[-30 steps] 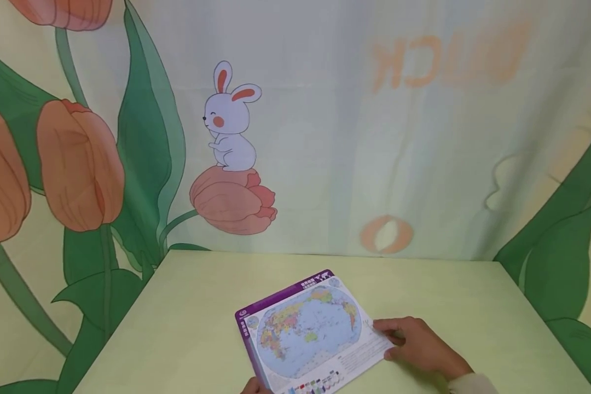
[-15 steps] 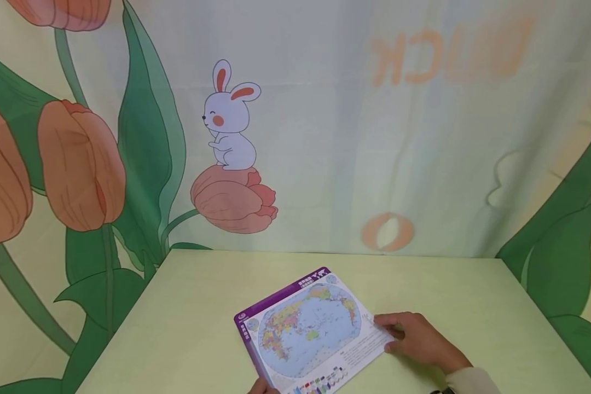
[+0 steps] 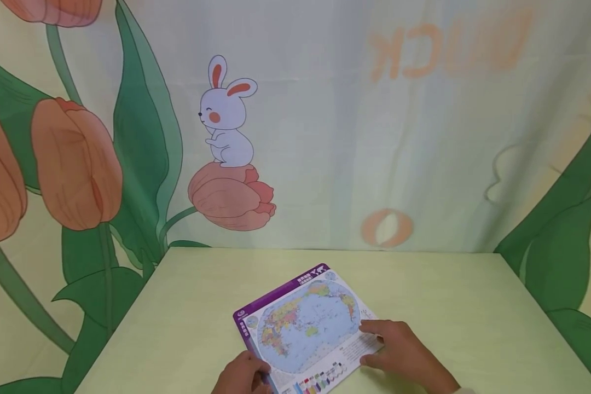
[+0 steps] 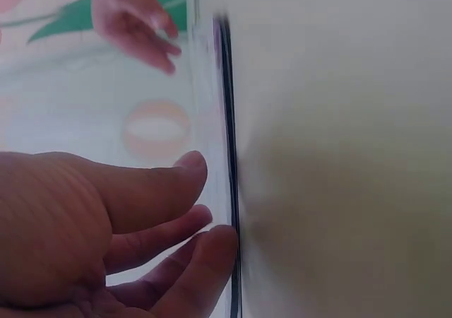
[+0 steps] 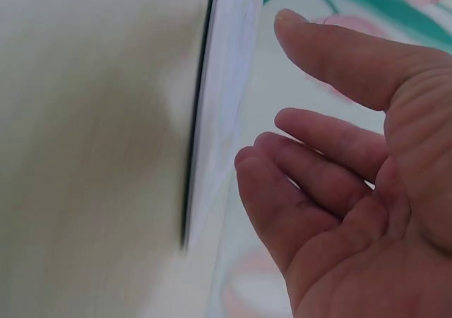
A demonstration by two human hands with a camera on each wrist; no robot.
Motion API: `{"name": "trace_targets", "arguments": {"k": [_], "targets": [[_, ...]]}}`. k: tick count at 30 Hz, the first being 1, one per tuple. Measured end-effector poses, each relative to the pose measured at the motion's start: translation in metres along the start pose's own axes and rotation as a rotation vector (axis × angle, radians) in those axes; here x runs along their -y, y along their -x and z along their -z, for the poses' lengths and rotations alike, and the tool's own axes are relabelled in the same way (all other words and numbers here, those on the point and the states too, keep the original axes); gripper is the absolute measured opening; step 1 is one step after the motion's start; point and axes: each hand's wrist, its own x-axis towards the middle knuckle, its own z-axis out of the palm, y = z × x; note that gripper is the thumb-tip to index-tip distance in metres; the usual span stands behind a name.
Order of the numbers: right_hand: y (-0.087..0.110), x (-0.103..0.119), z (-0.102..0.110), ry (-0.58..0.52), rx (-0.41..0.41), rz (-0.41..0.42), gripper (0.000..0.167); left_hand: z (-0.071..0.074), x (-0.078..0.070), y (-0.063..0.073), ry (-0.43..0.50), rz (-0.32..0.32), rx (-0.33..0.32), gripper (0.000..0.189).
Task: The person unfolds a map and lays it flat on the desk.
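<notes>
A thin world map board with a purple border lies slanted on the table, its dark edge showing in the left wrist view. At its lower left side is my left hand, fingers loosely bent. In the left wrist view the thumb of that left hand stands apart from the fingers, and one fingertip is right at the board's edge. My right hand hovers by the board's right side, fingertips overlapping the map. The right wrist view shows the right hand with thumb and fingers spread apart, holding nothing.
The board rests on a pale yellow-green table. Behind the table hangs a curtain printed with tulips and a white rabbit.
My left hand has come up from the bottom edge and shows more beside the board. The right hand has shifted left and down from the board's right edge to over the map's corner.
</notes>
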Motion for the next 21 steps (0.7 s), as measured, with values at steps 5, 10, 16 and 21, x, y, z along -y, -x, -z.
{"name": "trace_targets", "arguments": {"k": [5, 10, 16, 21], "targets": [[0.003, 0.030, -0.016, -0.067, 0.055, -0.051, 0.063, 0.019, 0.008, -0.007, -0.022, 0.026, -0.110, 0.027], [-0.001, 0.058, -0.034, -0.126, 0.152, -0.116, 0.057, 0.033, 0.017, -0.019, -0.002, 0.092, -0.172, 0.028], [-0.013, 0.049, -0.081, -0.079, 0.192, -0.034, 0.058, 0.052, 0.032, -0.035, -0.046, 0.056, -0.253, 0.022], [-0.016, 0.058, -0.111, -0.027, 0.237, -0.058, 0.051, 0.070, 0.048, -0.049, -0.031, 0.015, -0.270, 0.022]]}}
